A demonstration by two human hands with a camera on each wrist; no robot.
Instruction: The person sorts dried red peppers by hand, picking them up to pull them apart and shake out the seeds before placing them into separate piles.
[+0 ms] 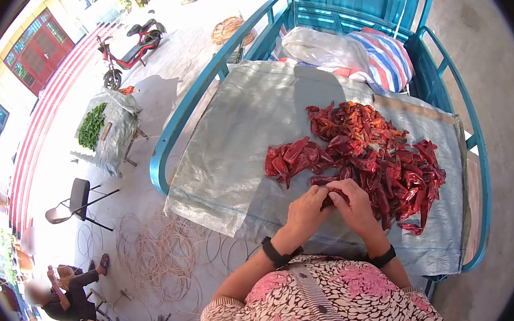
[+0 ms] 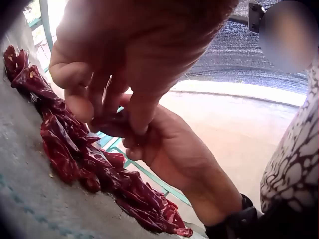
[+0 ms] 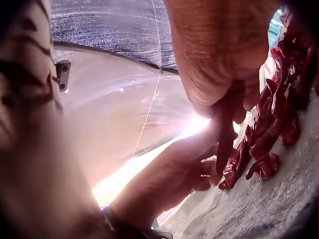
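Note:
Both hands meet at the near edge of a pile of dried red chili peppers (image 1: pixel 402 175). My left hand (image 1: pixel 306 212) and right hand (image 1: pixel 354 204) pinch one dark red chili pepper (image 2: pixel 113 124) between fingers and thumbs. In the right wrist view this chili pepper (image 3: pixel 227 137) stretches between the two hands, partly hidden by the fingers. A smaller group of whole peppers (image 1: pixel 296 158) lies left of the pile. Behind it is a heap of torn, orange-red pepper pieces (image 1: pixel 361 126). All of them lie on a grey woven sheet (image 1: pixel 226 157).
Teal rails (image 1: pixel 175 128) of a cargo bed frame the sheet on both sides. A striped bag (image 1: pixel 385 57) and white plastic (image 1: pixel 320 48) sit at the back. Off left are a scooter (image 1: pixel 134 49), a black chair (image 1: pixel 79 197), coiled strands (image 1: pixel 155 255) and a seated person (image 1: pixel 71 302).

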